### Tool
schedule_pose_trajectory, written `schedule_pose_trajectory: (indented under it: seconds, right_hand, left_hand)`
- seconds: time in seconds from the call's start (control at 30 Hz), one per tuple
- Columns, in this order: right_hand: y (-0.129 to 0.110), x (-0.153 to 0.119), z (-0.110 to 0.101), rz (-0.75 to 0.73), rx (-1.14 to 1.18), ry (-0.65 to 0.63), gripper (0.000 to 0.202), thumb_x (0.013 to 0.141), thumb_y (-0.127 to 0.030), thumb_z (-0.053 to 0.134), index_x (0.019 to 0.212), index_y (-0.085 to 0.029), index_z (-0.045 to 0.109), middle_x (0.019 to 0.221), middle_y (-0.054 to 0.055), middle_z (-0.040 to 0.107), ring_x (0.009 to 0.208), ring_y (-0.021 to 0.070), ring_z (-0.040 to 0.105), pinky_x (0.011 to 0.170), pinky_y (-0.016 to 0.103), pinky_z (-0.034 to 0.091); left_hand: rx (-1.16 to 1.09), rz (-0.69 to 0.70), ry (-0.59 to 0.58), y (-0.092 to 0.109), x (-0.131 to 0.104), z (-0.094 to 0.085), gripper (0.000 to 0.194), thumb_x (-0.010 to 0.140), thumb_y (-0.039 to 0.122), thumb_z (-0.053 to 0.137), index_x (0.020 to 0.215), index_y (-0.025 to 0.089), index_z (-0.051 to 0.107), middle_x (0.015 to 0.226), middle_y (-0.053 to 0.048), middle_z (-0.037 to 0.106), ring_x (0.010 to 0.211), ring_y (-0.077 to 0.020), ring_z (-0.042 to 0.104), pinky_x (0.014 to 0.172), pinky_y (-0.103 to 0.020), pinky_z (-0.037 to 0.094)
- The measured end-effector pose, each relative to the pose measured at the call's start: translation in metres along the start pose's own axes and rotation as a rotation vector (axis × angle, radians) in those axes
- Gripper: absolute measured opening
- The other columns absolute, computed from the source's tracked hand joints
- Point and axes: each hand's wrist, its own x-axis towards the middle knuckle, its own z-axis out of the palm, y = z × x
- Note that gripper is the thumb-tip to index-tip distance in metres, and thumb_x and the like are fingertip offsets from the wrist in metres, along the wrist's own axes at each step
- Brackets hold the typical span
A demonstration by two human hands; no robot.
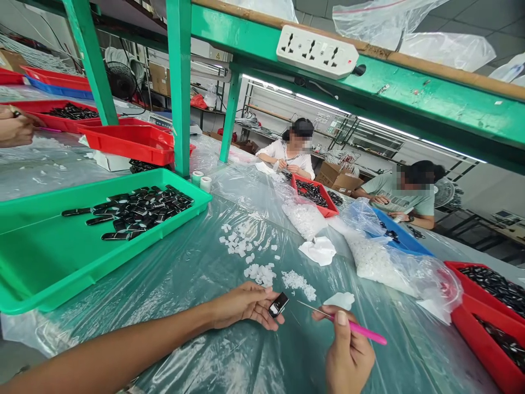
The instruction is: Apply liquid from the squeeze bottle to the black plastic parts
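My left hand (250, 307) reaches in from the lower left and grips a small black device (279, 304) with a white patch on its lower end. In my right hand (348, 350) is a thin metal pick with a pink handle (367, 332), pinched between thumb and fingers. Its tip points left at the device and looks a short gap away from it. Just beyond my hands lie a pile of small white pieces (261, 273) and a heap of finer white bits (298, 283) on the plastic-covered table (197, 262).
At left stands a green tray (41, 287) with many black devices. Red trays (471, 323) are at right, beside bags of white pieces (377, 262). A green post (179, 93) and a shelf beam with a power strip (315, 50) rise ahead. Two people sit across; another person's hand (14, 127) shows far left.
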Motion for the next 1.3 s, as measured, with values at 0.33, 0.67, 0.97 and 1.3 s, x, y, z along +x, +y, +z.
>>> schedule_pose_trajectory:
  seconds: [0.33,0.67,0.97,1.3]
  right_hand:
    - [0.015,0.001,-0.001,0.262,0.118,-0.052,0.028,0.082,-0.039,0.055,0.078,-0.013,0.064,0.076,0.006,0.066,0.065,0.0189,0.064,0.067,0.033,0.050]
    - [0.010,0.007,0.000,0.116,-0.110,-0.291,0.025,0.086,-0.033,0.050,0.101,-0.018,0.063,0.102,0.010,0.065,0.093,0.0240,0.062,0.079,0.038,0.051]
    - [0.022,0.010,-0.003,-0.084,-0.669,-0.717,0.041,0.084,-0.035,0.050,0.123,-0.024,0.051,0.122,0.009,0.053,0.111,0.0258,0.052,0.079,0.037,0.051]
    - [0.019,0.026,-0.022,-0.076,-0.836,-0.650,0.031,0.086,-0.022,0.031,0.091,-0.023,0.062,0.089,0.006,0.063,0.080,0.0228,0.062,0.064,0.035,0.048]
  left_hand:
    - [-0.003,0.032,0.079,-0.003,0.002,-0.003,0.039,0.084,0.042,0.055,0.097,0.007,0.066,0.100,-0.018,0.066,0.084,-0.0217,0.067,0.081,-0.033,0.049]
    - [0.041,0.110,0.262,-0.003,0.003,-0.009,0.044,0.080,0.040,0.062,0.113,0.011,0.060,0.102,-0.016,0.067,0.088,-0.0223,0.066,0.084,-0.034,0.048]
    - [0.019,0.226,0.397,0.002,0.005,-0.014,0.047,0.081,0.041,0.061,0.117,0.011,0.058,0.100,-0.015,0.068,0.085,-0.0207,0.066,0.083,-0.034,0.048]
    - [0.063,0.212,0.385,0.006,0.002,-0.010,0.048,0.082,0.039,0.060,0.120,0.010,0.055,0.099,-0.014,0.068,0.086,-0.0216,0.065,0.085,-0.036,0.048]
